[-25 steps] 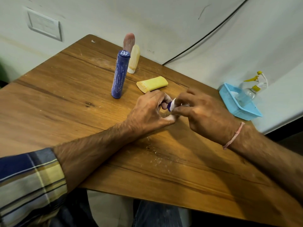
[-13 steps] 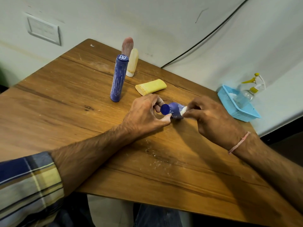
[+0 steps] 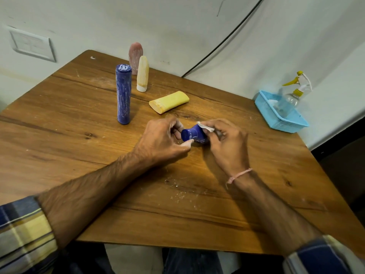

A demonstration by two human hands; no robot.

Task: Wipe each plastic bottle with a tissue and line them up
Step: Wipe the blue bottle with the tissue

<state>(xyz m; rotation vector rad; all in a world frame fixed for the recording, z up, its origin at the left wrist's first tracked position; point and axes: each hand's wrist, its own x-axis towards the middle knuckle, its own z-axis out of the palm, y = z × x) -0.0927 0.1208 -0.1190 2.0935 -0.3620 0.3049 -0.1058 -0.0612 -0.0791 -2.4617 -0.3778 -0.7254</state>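
Bottle: small blue bottle (image 3: 194, 135) sideways over bench (image 3: 79, 145) centre, cap toward 8 o'clock
left hand (image 3: 164, 139): pinching cap end
right hand (image 3: 225, 143): pinching tissue (image 3: 205, 127) against bottle body
tall blue bottle (image 3: 123, 93): upright, 10 o'clock from hands

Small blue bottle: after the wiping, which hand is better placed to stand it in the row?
Left. The left hand pinches the bottle by its cap, nearer the tall bottle; the right hand holds the tissue.
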